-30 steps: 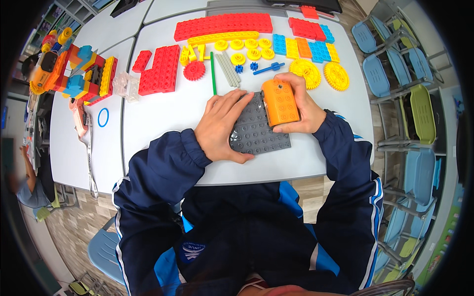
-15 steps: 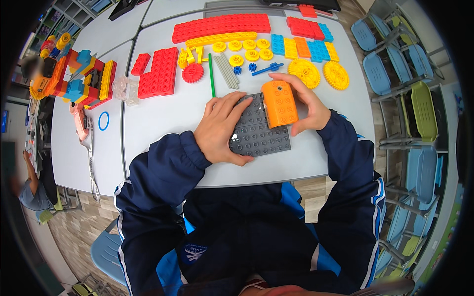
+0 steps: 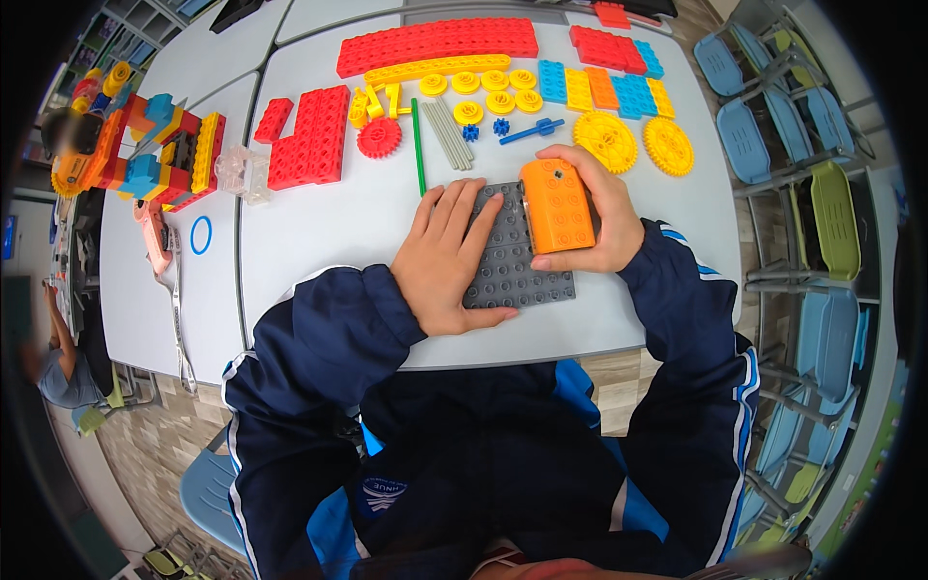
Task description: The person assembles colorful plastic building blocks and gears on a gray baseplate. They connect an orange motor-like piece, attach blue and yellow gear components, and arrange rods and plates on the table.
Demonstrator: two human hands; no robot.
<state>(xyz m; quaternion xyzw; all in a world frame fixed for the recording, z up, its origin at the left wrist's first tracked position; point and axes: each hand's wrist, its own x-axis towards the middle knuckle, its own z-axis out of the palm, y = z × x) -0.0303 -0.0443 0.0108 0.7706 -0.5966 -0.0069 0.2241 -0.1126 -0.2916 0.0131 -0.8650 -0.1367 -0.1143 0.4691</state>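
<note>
A dark grey studded building plate lies on the table in front of me. My left hand holds it from the left, fingers stretched over its upper surface and thumb along its near edge. At the plate's right side, my right hand grips an orange studded battery-box-like block, thumb at its near end and fingers round the far end. The block appears to overlap the plate's right edge; whether they are joined is hidden. Beyond it lie a blue axle piece and a large yellow gear.
Farther back are red beams, a yellow beam, several small yellow wheels, grey rods and a green rod. A red plate and a colourful brick model stand to the left. Chairs line the right.
My right thumb has come in against the near end of the orange block, which sits slightly farther right. My left hand has shifted slightly right and toward me on the plate.
</note>
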